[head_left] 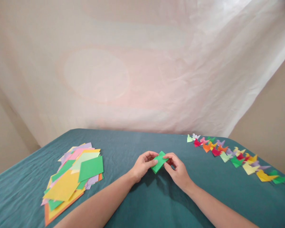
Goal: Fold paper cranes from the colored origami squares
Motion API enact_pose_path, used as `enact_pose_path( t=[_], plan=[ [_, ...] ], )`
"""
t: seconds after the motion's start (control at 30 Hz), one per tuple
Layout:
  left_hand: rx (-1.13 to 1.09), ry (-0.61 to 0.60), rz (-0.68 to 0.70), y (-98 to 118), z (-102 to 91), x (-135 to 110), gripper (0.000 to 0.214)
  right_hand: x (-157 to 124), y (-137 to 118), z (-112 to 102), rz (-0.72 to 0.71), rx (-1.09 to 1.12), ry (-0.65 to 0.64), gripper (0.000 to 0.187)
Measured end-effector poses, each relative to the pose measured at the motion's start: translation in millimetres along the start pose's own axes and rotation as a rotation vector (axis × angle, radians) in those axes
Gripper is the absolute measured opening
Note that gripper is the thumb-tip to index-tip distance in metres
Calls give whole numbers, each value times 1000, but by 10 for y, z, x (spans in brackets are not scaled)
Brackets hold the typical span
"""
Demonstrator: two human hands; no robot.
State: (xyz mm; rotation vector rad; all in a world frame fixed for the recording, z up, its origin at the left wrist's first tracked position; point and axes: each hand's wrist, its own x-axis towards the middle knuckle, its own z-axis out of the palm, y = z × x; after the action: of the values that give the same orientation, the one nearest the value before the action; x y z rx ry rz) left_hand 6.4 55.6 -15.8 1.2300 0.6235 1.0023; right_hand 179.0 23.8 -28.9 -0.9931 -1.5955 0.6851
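Observation:
A small folded piece of green paper (pixel 160 162) is held just above the table between both hands, its layers slightly parted at the lower edge. My left hand (pixel 143 164) pinches its left side, thumb in front and fingers behind. On the opposite side, my right hand (pixel 177 169) grips the right corner between thumb and fingertips. The fingers of both hands are closed on the paper, and parts of the left fingertips are hidden behind it.
Loose coloured paper sheets (pixel 64 186) lie in a heap on the left of the teal-covered table (pixel 123 202). Along the right edge stand rows of folded paper birds (pixel 237 161) in several colours. A pale cloth (pixel 142 79) hangs behind the table.

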Motion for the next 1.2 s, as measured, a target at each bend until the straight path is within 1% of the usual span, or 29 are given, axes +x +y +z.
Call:
enact_pose_path(
  t=[0.1, 0.3, 0.5, 0.67, 0.8, 1.03, 1.2],
  plan=[
    [2, 1, -8, -5, -4, -2, 35, 0, 8, -2, 1, -23, 22, 12],
    [28, 31, -65, -23, -20, -3, 43, -2, 4, -4, 5, -49, 27, 12],
    [66, 25, -59, -41, -21, -2, 44, 6, -7, -8, -1, -56, 44, 13],
    [108, 10, -8, -49, -22, 3, 39, 7, -18, -7, -2, -68, 50, 15],
    [154, 27, 35, -63, -30, 12, 32, 5, -34, -12, 2, -64, 38, 16],
    [204, 78, 45, -48, -14, 16, 28, 1, -75, -20, 7, -49, -8, 20],
    [197, 62, 38, -4, 1, 4, 29, -1, -70, -20, 27, -27, -34, 22]
  ],
)
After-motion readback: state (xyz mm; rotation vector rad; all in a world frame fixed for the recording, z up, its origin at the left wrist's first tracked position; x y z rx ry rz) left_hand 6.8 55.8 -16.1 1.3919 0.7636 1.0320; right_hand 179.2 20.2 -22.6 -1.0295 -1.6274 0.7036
